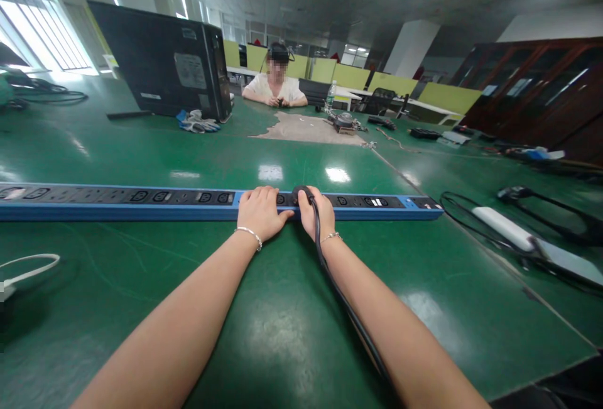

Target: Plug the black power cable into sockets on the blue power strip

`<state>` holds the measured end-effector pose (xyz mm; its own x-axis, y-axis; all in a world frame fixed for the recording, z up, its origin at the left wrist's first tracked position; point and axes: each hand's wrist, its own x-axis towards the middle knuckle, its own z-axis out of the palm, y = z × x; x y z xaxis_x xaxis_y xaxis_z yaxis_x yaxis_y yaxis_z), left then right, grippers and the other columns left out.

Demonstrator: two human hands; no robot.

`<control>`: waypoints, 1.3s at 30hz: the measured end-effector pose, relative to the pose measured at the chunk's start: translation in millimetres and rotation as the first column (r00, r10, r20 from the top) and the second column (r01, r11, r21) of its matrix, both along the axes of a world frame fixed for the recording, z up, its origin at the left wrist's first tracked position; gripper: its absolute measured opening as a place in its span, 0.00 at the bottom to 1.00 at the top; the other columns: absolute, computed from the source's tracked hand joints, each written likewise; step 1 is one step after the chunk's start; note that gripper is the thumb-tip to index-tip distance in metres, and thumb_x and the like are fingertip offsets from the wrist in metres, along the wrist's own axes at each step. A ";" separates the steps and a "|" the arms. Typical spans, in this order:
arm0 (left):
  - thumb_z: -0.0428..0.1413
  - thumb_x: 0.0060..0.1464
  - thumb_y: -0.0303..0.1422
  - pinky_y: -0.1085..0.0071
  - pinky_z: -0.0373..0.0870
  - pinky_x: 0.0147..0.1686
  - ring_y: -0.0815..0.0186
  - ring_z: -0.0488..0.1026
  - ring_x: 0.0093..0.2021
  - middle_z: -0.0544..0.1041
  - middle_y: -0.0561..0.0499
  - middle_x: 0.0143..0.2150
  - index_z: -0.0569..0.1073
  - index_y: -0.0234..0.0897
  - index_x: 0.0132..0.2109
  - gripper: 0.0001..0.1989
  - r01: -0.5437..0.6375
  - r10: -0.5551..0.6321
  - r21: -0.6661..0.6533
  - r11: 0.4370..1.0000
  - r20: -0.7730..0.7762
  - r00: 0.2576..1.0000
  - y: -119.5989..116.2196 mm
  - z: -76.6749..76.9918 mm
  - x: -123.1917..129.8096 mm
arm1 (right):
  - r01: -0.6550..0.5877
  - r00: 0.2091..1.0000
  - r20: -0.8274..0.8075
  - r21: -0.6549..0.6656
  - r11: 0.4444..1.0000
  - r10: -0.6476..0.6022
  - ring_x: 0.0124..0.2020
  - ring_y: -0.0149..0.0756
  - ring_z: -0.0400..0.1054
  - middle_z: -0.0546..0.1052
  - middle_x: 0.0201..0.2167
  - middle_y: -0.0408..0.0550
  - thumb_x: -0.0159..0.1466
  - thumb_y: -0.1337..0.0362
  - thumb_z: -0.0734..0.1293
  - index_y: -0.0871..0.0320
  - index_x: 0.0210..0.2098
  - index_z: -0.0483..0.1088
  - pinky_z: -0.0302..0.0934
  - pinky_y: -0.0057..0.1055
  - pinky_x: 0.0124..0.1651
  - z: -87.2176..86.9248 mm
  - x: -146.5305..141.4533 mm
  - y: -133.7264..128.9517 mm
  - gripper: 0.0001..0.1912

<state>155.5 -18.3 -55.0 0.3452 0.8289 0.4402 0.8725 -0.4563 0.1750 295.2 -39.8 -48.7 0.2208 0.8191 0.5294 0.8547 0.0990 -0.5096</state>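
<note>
A long blue power strip point(211, 213) with a black socket face lies across the green table. My left hand point(260, 211) is closed over it near the middle, its thumb along the near side. Just to the right, my right hand point(316, 211) grips a black power plug point(301, 194) at the strip's socket face. Whether the plug is seated in a socket is hidden by my fingers. From the plug a black cable point(325, 264) runs back along my right forearm.
A black computer case point(164, 63) stands at the back left, with gloves point(198, 121) beside it. A person point(276, 85) sits across the table. At right lie a white bar-shaped object point(504, 228) and black cables; a white cable loop point(32, 264) is at left.
</note>
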 end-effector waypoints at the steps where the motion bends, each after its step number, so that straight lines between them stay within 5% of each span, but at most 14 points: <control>1: 0.51 0.50 0.49 0.58 0.53 0.53 0.53 0.62 0.56 0.70 0.42 0.53 0.66 0.37 0.53 0.28 0.002 -0.002 -0.002 1.000 0.004 1.000 -0.1 0.0 -0.1 | 0.006 1.000 0.003 0.002 1.000 -0.006 0.41 0.39 0.71 0.78 0.38 0.50 0.64 0.57 0.55 0.56 0.41 0.70 0.60 0.34 0.48 -0.8 -0.2 -0.1 0.16; 10: 0.52 0.50 0.49 0.58 0.55 0.52 0.53 0.64 0.54 0.71 0.41 0.51 0.67 0.34 0.52 0.28 0.015 -0.015 0.028 0.999 0.016 1.000 -0.3 -0.4 -1.5 | 0.120 0.992 -0.017 -0.057 0.991 -0.121 0.37 0.42 0.72 0.78 0.34 0.51 0.64 0.56 0.55 0.56 0.41 0.70 0.61 0.33 0.40 -2.6 -2.6 3.8 0.16; 16: 0.50 0.51 0.45 0.59 0.54 0.53 0.54 0.63 0.54 0.71 0.42 0.52 0.67 0.35 0.52 0.25 0.006 -0.006 0.012 1.000 0.031 1.000 -0.4 -0.1 -0.5 | 0.173 0.972 0.174 -0.069 0.983 -0.159 0.30 0.41 0.72 0.77 0.27 0.51 0.64 0.56 0.54 0.57 0.38 0.68 0.60 0.33 0.37 4.4 -15.2 0.9 0.15; 21: 0.48 0.52 0.42 0.59 0.55 0.51 0.54 0.65 0.53 0.72 0.42 0.51 0.67 0.33 0.52 0.23 0.004 -0.005 0.041 0.999 0.036 0.999 -0.2 -1.0 -0.4 | 0.194 0.925 0.332 0.001 0.981 -0.184 0.29 0.39 0.71 0.77 0.25 0.53 0.65 0.58 0.54 0.60 0.34 0.68 0.58 0.36 0.46 6.1 -24.0 -1.5 0.15; 32: 0.51 0.52 0.46 0.59 0.55 0.53 0.55 0.63 0.55 0.70 0.42 0.54 0.62 0.36 0.58 0.30 0.034 -0.036 0.032 0.999 0.043 0.998 -1.1 0.1 -1.6 | 0.030 0.938 0.345 -0.012 0.999 -0.024 0.46 0.42 0.68 0.76 0.43 0.57 0.66 0.60 0.53 0.63 0.49 0.66 0.57 0.36 0.51 -10.6 -7.9 -5.4 0.19; 39: 0.48 0.55 0.37 0.60 0.53 0.56 0.61 0.62 0.57 0.67 0.51 0.59 0.58 0.48 0.61 0.26 0.175 -0.178 0.050 0.983 0.057 0.982 -7.4 5.0 4.8 | -0.045 0.930 0.360 -0.087 0.995 0.074 0.53 0.43 0.65 0.73 0.49 0.57 0.65 0.64 0.54 0.63 0.55 0.63 0.56 0.39 0.55 -5.7 3.0 -12.6 0.21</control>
